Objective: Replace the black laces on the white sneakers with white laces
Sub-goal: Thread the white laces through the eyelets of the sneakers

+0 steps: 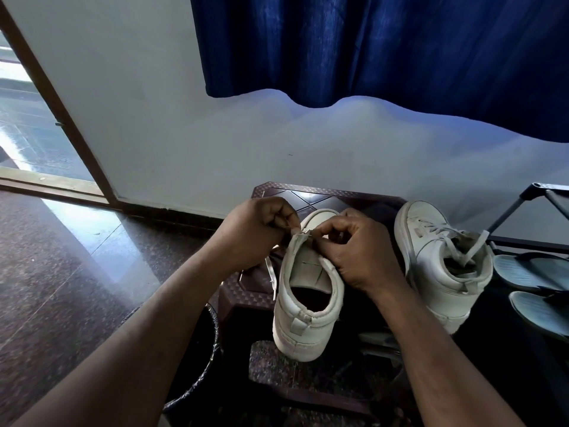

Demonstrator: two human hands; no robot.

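A white sneaker stands heel toward me on a dark brown stool, its eyelet rows bare of lacing. My left hand pinches a white lace at the sneaker's left front eyelets; the lace hangs down the shoe's left side. My right hand grips the right eyelet flap, fingers curled at the front eyelets. A second white sneaker stands to the right, threaded with white laces. No black lace shows clearly.
A blue curtain hangs over the white wall behind. A metal shoe rack with grey-blue sandals stands at the right. An open doorway lies at the left over polished stone floor. A dark bin sits below the stool.
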